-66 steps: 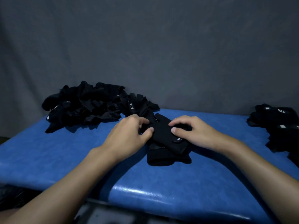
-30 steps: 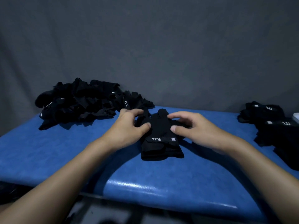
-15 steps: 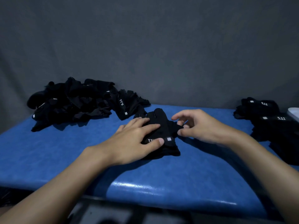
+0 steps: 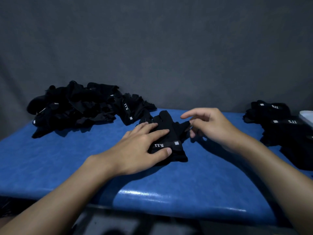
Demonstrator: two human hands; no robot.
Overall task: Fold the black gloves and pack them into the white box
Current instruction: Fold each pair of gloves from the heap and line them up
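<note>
Flat left hand [image 4: 135,150], fingers straight, presses black gloves [image 4: 169,122] mid blue counter [image 4: 169,184]; right hand [image 4: 213,126] at their right edge (grip pinching or just touching, can't tell). White box [image 4: 307,117] far right.

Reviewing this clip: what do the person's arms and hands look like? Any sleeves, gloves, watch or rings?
The left forearm and right forearm are bare as far as the frame shows; no sleeve edge comes into view. The left hand and right hand wear no gloves, and no watch, bracelet or ring shows. The dim light hides finer marks.
</note>
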